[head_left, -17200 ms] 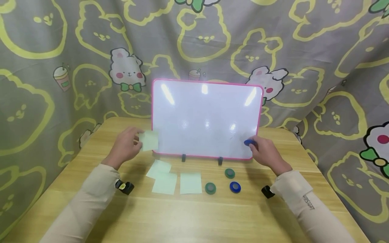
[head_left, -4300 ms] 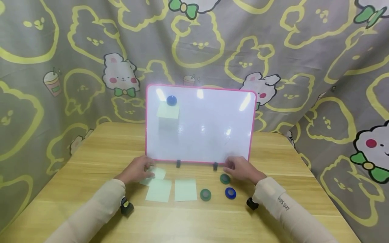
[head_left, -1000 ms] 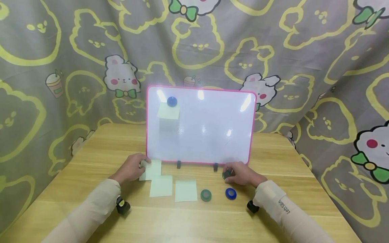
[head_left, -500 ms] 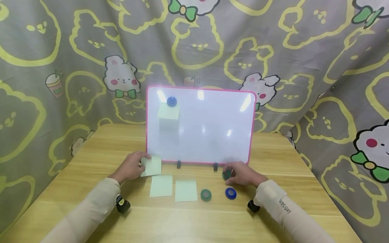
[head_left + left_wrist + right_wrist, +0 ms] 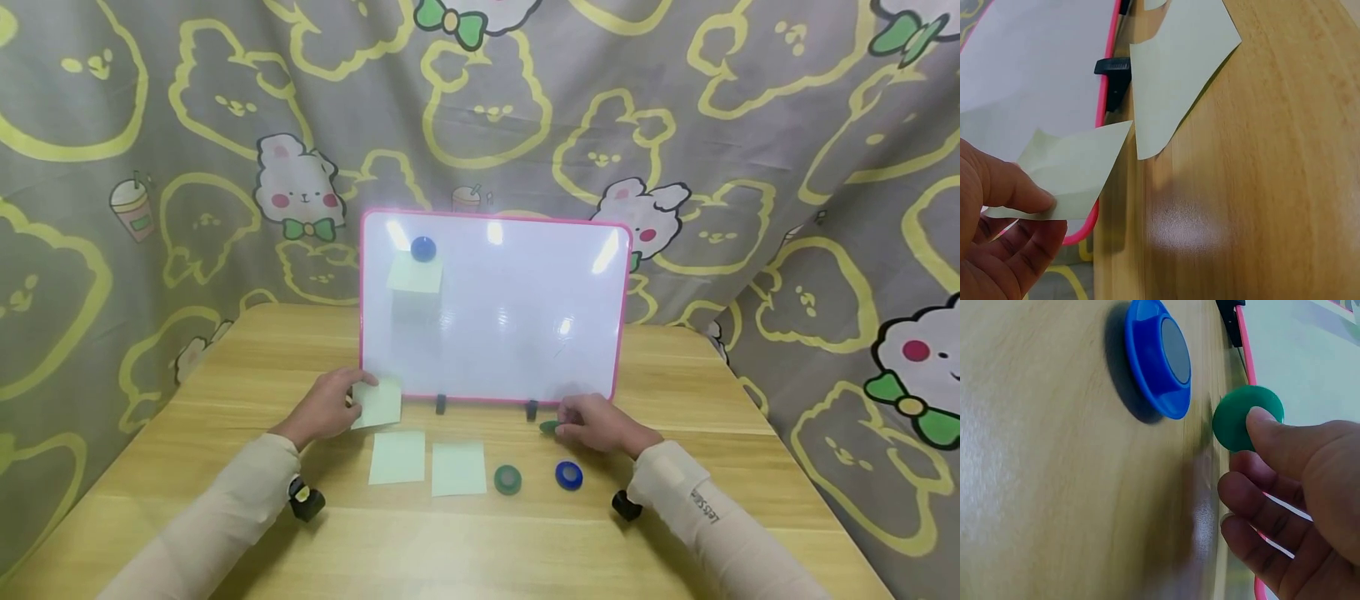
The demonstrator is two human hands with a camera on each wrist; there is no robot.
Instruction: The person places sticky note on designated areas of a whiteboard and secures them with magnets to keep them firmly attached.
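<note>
My left hand (image 5: 324, 405) pinches a pale green sticky note (image 5: 379, 403) by its left edge, in front of the whiteboard's lower left corner. In the left wrist view the thumb lies on top of the held sticky note (image 5: 1072, 169), fingers beneath. Near the board's lower right, my right hand (image 5: 597, 423) pinches a round green magnet (image 5: 550, 427); the right wrist view shows the thumb on the face of that green magnet (image 5: 1241, 419). The pink-framed whiteboard (image 5: 510, 317) stands upright, bearing one sticky note (image 5: 415, 275) under a blue magnet (image 5: 423, 248).
Two more sticky notes, a left one (image 5: 397, 457) and a right one (image 5: 459, 468), lie on the wooden table (image 5: 465, 550). Beside them are a green magnet (image 5: 507, 479) and a blue magnet (image 5: 569, 476). Black clip feet (image 5: 441, 404) support the board. A patterned curtain (image 5: 360, 100) surrounds the table.
A note and blue magnet, handheld in the oldest frame, are now on the board. More recently, my right hand has picked up a green magnet, and my left hand has raised another note.
</note>
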